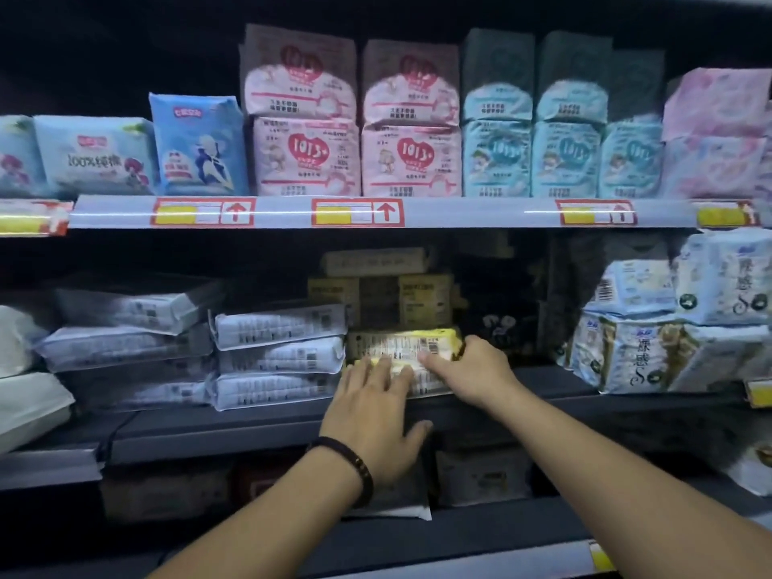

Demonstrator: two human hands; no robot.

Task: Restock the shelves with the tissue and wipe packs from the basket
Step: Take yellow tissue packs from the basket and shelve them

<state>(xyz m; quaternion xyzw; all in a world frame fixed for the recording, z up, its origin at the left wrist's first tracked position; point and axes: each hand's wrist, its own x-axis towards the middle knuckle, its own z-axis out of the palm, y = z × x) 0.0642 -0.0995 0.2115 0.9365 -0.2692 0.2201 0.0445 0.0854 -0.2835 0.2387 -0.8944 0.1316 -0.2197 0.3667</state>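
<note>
the yellow pack (401,346) lies near the front edge of the middle shelf (250,428), long axis along that edge, just beside the white packs (280,357). the right hand (472,369) grips its right end, and the left hand (372,415), fingers spread flat, presses its front. any push likely goes straight back.

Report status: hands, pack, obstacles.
Left hand flat on yellow pack. Right hand grips its right end. Pack on middle shelf beside white packs. No obstacle seen.

Both forearms outstretched, left grip (376,415) flat and splayed, right grip (468,369) curled round yellow pack (401,345)
</note>
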